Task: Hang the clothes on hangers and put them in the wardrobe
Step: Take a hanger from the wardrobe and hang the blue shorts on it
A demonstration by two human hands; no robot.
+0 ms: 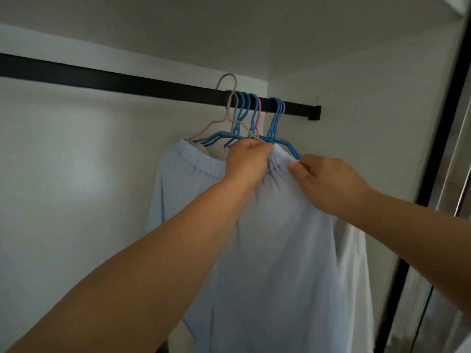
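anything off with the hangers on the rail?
Yes. The beige hanger has its hook sticking up above the black rail, apparently not seated, while the blue hangers hook over it. Both the left hand and the right hand grip the bunched waistband of the pale blue garment.

Both hands grip the gathered waistband of a pale blue garment [267, 250]: left hand [248, 161] with a beige hanger [229, 108], right hand [328, 184] beside it. Blue hangers [275, 121] crowd the black rail's [102, 77] right end.
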